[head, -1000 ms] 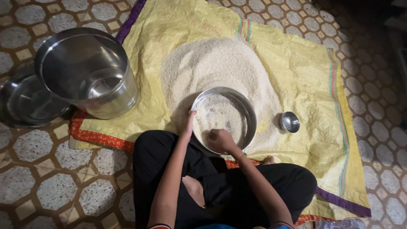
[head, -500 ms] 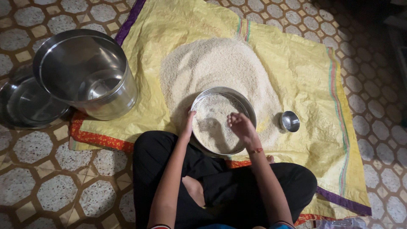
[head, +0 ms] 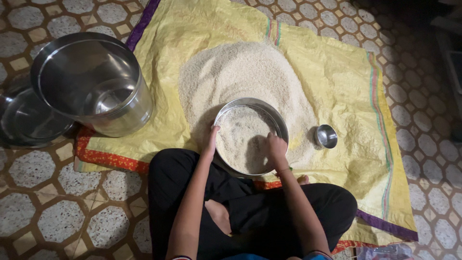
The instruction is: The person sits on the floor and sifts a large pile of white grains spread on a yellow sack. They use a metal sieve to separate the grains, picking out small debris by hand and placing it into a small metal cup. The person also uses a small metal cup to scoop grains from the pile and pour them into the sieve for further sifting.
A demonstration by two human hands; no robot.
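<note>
Left hand: we found it gripping the sieve rim, sheet's near edge.
Right hand: fingers curled inside, on the grain; grasp unclear.

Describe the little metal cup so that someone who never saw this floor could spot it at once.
Find the yellow sheet on the tiled floor, with its grain heap. At the heap's right edge, past the round sieve, stands the small steel cup. It is by far the smallest metal vessel here.
</note>
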